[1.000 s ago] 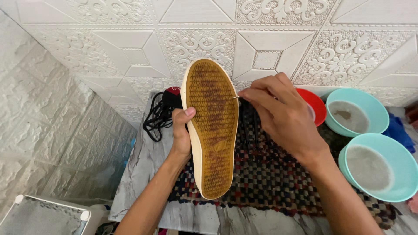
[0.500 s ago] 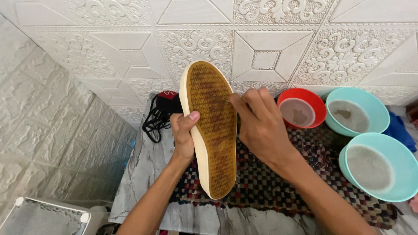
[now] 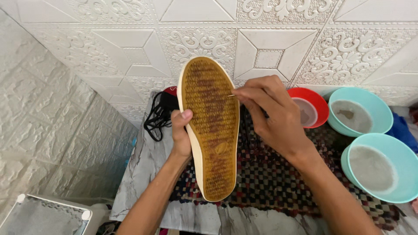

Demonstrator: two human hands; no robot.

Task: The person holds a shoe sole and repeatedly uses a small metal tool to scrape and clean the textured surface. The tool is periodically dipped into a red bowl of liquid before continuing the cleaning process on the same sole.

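**Sole up, pick at the tread**

White embossed wall panels [image 3: 130,48] fill the background, and below them a marble-patterned table [image 3: 143,174] carries a checked woven mat [image 3: 270,187]. Above the mat the left hand [image 3: 180,135] holds a shoe [image 3: 211,126] upright with its tan ribbed sole facing the camera — fingers wrapped round the cream edge, thumb pressed on the sole's left rim. The right hand [image 3: 272,115] is pinched closed on a thin pick [image 3: 231,95], seemingly a toothpick, whose tip touches the tread near the sole's upper right edge.

Judging by the sole, the cleaning looks partly done at most: darker brownish patches run down the middle of the grooves, and the pick is at work only near the top, so much of the tread seems left to go over.

A red bowl [image 3: 311,109] and two teal bowls [image 3: 361,113] [image 3: 379,167] stand to the right; their contents look greyish but are hard to make out. Black laces [image 3: 159,117] lie behind the left hand. The shoe's upper is hidden, most of the pick is covered by fingers, and a blue cloth [image 3: 402,130] is cut off at the right edge — as is a grey meshed object [image 3: 43,217] at lower left.
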